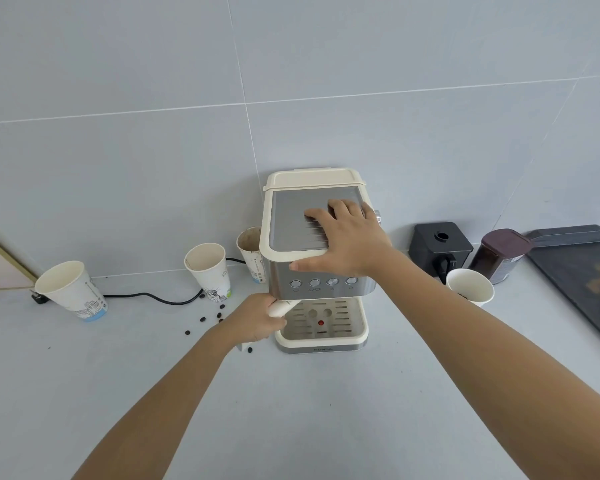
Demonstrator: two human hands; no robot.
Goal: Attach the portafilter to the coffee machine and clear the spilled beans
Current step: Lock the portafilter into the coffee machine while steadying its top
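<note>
**Locking the Portafilter into the Group Head**

The left hand (pixel 257 318) grips the cream portafilter handle (pixel 284 307), which angles out from under the left front of the coffee machine (pixel 321 237); the basket end is hidden. The right hand (pixel 343 237) lies flat on top, fingers spread, grasping nothing. Keep that downward pressure while swinging the handle toward centre until firm. Spilled beans (pixel 219 315) remain on the counter (pixel 326 410) left of the drip tray (pixel 359 327).

Cream portafilter handle (pixel 284 307) juts under the cream-and-steel coffee machine (pixel 291 216); beans (pixel 219 315) scattered left.
</note>
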